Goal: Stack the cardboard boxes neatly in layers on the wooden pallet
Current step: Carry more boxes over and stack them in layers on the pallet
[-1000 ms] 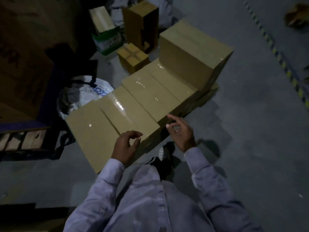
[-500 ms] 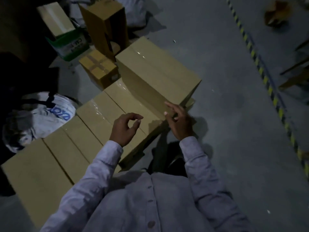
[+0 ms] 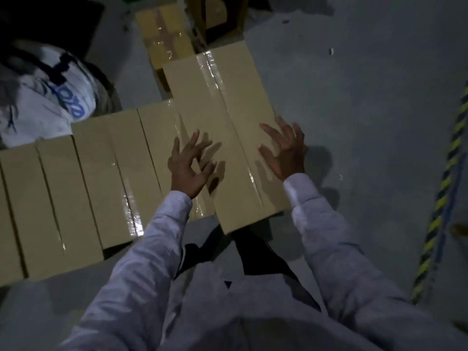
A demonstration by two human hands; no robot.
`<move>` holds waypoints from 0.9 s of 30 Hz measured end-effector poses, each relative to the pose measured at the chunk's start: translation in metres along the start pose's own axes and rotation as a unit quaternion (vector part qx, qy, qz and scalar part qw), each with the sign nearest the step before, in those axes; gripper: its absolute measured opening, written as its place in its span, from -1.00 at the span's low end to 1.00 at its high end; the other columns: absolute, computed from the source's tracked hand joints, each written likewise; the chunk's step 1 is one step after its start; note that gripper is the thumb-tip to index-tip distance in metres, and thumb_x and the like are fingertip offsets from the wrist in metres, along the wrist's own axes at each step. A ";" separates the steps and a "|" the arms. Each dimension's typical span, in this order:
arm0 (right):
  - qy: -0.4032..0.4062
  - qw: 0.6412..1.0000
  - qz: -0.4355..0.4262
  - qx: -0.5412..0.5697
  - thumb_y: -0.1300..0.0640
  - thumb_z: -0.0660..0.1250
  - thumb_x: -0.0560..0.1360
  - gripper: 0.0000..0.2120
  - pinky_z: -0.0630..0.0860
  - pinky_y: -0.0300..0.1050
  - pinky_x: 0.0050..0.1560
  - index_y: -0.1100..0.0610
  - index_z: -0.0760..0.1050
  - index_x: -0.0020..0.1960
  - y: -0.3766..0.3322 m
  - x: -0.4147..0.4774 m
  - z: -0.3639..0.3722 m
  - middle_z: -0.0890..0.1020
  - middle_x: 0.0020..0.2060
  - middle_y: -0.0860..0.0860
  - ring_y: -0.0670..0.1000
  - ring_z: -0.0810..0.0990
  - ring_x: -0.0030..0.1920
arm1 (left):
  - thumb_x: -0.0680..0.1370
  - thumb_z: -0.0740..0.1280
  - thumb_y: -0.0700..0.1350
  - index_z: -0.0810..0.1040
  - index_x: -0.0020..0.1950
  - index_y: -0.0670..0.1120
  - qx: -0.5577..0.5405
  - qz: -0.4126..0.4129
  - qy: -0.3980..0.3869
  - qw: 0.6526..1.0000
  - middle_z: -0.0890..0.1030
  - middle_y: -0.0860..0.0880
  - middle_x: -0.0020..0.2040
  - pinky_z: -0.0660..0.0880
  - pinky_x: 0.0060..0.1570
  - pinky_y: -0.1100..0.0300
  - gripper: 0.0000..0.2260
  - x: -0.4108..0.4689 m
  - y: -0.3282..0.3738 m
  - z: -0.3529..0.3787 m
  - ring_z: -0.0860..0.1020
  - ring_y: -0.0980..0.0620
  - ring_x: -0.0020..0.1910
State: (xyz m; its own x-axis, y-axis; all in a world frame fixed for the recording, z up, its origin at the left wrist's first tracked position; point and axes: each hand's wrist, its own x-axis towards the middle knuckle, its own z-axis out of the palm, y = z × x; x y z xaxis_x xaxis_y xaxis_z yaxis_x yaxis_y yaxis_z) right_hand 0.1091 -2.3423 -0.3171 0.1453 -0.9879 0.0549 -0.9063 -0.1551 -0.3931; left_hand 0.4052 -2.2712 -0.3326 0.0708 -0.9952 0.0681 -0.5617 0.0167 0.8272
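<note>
**Both hands spread over the top box**

Your left hand and right hand both have the fingers spread wide, gripping nothing, over the top cardboard box dead centre. Can't tell if they actually touch it. That box is taped shut and sits on the right end of a row of boxes running out to 9 o'clock. Those are sealed too, so the contents are hidden. There's a small taped box at 12 and a white bag with blue lettering at 10. The floor is grey concrete, with a yellow-black striped line at 3 to 4.
</note>
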 end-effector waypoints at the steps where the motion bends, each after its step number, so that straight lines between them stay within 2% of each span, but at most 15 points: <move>1: -0.035 0.999 -0.011 -0.034 -0.33 0.35 0.58 -0.38 0.27 0.37 0.54 -0.34 0.32 0.60 0.014 0.018 0.008 0.25 0.68 -0.07 0.18 0.19 0.68 | 0.55 0.55 0.00 0.62 0.42 0.06 0.005 0.001 0.002 1.000 0.39 0.00 0.64 0.07 0.61 -0.36 -0.56 0.008 -0.006 0.010 0.36 -0.02 0.62; 3: -0.095 0.992 -0.059 -0.060 -0.48 0.27 0.57 -0.32 0.18 0.37 0.60 -0.35 0.25 0.64 0.036 0.042 0.022 0.10 0.73 -0.05 0.15 0.08 0.72 | 0.56 0.50 0.04 0.61 0.46 0.01 0.004 -0.017 -0.003 1.000 0.28 -0.07 0.69 0.05 0.60 -0.39 -0.54 0.016 -0.015 0.030 0.28 0.00 0.66; 4: -0.119 0.989 -0.085 -0.039 -0.46 0.28 0.59 -0.33 0.10 0.28 0.67 -0.32 0.26 0.65 0.041 0.050 0.025 0.06 0.74 -0.05 0.11 0.03 0.73 | 0.57 0.48 0.06 0.59 0.49 0.00 0.008 -0.020 -0.003 1.000 0.22 -0.09 0.72 0.06 0.59 -0.41 -0.52 0.019 -0.016 0.040 0.22 -0.01 0.69; 5: -0.138 0.984 -0.113 -0.001 -0.37 0.34 0.62 -0.35 0.01 0.10 0.70 -0.26 0.30 0.65 0.044 0.056 0.028 0.03 0.75 -0.04 0.04 -0.02 0.73 | 0.57 0.46 0.06 0.58 0.50 -0.01 0.011 -0.013 0.003 1.000 0.17 -0.11 0.73 0.09 0.57 -0.43 -0.50 0.020 -0.019 0.049 0.18 -0.03 0.70; 6: -0.150 0.978 -0.142 0.035 -0.28 0.39 0.64 -0.37 -0.02 -0.07 0.68 -0.20 0.33 0.65 0.047 0.061 0.028 0.02 0.75 -0.04 -0.02 -0.04 0.73 | 0.57 0.46 0.06 0.57 0.51 -0.02 0.013 -0.003 0.014 1.000 0.16 -0.12 0.73 0.12 0.54 -0.45 -0.50 0.022 -0.019 0.056 0.17 -0.05 0.70; 7: -0.157 0.972 -0.164 0.060 -0.22 0.42 0.64 -0.37 0.01 -0.14 0.66 -0.17 0.34 0.65 0.050 0.064 0.029 0.01 0.75 -0.06 -0.06 -0.02 0.73 | 0.56 0.45 0.05 0.58 0.50 -0.02 0.009 0.000 0.025 1.000 0.16 -0.12 0.73 0.15 0.52 -0.47 -0.50 0.022 -0.019 0.061 0.17 -0.07 0.70; 11: -0.173 0.964 -0.173 0.104 -0.23 0.47 0.60 -0.33 0.23 -0.01 0.63 -0.15 0.36 0.64 0.045 0.068 0.028 0.03 0.74 -0.08 -0.08 0.07 0.71 | 0.53 0.47 -0.02 0.62 0.45 -0.05 -0.025 -0.032 0.053 0.998 0.20 -0.10 0.72 0.19 0.50 -0.49 -0.53 0.018 0.001 0.063 0.20 -0.08 0.69; 15: -0.181 0.959 -0.168 0.140 -0.22 0.51 0.58 -0.32 0.23 0.00 0.63 -0.16 0.39 0.63 0.030 0.063 -0.003 0.04 0.74 -0.13 -0.13 0.06 0.71 | 0.49 0.49 -0.02 0.66 0.41 0.01 -0.019 -0.049 0.039 0.998 0.25 0.00 0.71 0.09 0.52 -0.49 -0.54 0.012 0.035 0.035 0.25 0.00 0.67; 18: -0.183 0.953 -0.173 0.168 -0.21 0.51 0.57 -0.34 0.24 0.04 0.65 -0.15 0.43 0.61 -0.002 0.054 -0.036 0.06 0.73 -0.15 -0.15 0.07 0.70 | 0.47 0.52 -0.08 0.68 0.37 0.05 -0.022 -0.060 0.065 0.996 0.30 0.07 0.68 0.11 0.53 -0.47 -0.55 -0.005 0.069 -0.004 0.29 0.03 0.65; 23: -0.176 0.926 -0.273 0.192 -0.25 0.48 0.57 -0.38 0.33 0.29 0.59 -0.16 0.46 0.58 -0.100 0.028 -0.079 0.07 0.73 -0.15 -0.09 0.10 0.71 | 0.47 0.54 -0.15 0.66 0.39 0.02 -0.048 -0.072 0.155 0.984 0.33 0.05 0.67 0.33 0.48 -0.42 -0.53 -0.078 0.115 -0.093 0.31 -0.05 0.64; 27: -0.207 0.887 -0.359 0.206 -0.29 0.46 0.56 -0.37 0.32 0.31 0.58 -0.21 0.44 0.58 -0.205 -0.012 -0.084 0.05 0.73 -0.19 -0.10 0.09 0.70 | 0.49 0.54 -0.14 0.65 0.42 -0.03 -0.030 -0.093 0.253 0.963 0.32 0.04 0.67 0.33 0.49 -0.41 -0.52 -0.170 0.125 -0.170 0.28 -0.09 0.65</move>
State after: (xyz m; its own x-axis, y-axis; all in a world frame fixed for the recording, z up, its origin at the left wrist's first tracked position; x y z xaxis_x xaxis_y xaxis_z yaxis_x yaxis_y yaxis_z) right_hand 0.2599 -2.2988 -0.1597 0.8359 -0.5360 0.1187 -0.3128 -0.6426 -0.6994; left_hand 0.4632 -2.0833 -0.1458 0.5664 -0.8072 0.1661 -0.4526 -0.1362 0.8813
